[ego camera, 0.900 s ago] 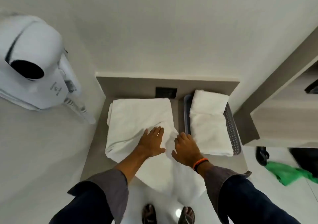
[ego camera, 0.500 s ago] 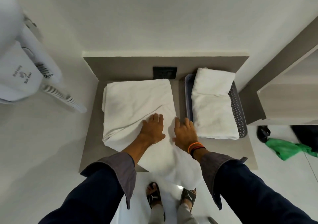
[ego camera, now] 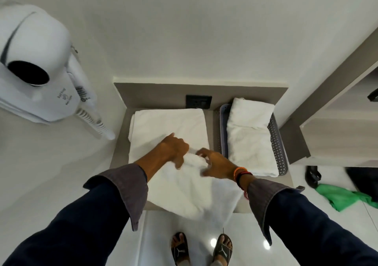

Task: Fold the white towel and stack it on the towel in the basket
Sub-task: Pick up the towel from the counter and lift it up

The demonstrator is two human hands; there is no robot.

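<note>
feet: two sandalled feet [ego camera: 201, 249] on the glossy white floor [ego camera: 161, 243], nearest of all, below the worktop edge
sleeves: dark blue with grey cuffs, reaching in from both near corners
white towel [ego camera: 176, 135]: spread on the grey worktop [ego camera: 119, 149], far part folded flat, near corner hanging over the near edge toward the floor
left hand [ego camera: 173, 149]: on the middle of the white towel; half a second ago it lay flat with palm down, now it is lifted and turned, fingers curled together around a bunched ridge of cloth, index pointing far-left
right hand [ego camera: 216, 163]: just right of the left hand, orange and dark bands at the wrist; earlier pressed flat on the cloth, now raised with fingers apart and hooked, tips at the same bunched ridge; whether they pinch the cloth I cannot tell, the hand is blurred
change in cloth: the smooth patch between the hands has risen into a crumpled hump
basket [ego camera: 278, 143]: dark perforated tray on the right of the worktop, beside the white towel, unmoved
folded towel [ego camera: 249, 135]: lies in the basket, lengthwise near to far
green cloth [ego camera: 343, 196]: on the floor at right
socket [ego camera: 198, 101]: dark plate on the far upstand
hair dryer [ego camera: 38, 69]: white, on the left wall, coiled cord below
</note>
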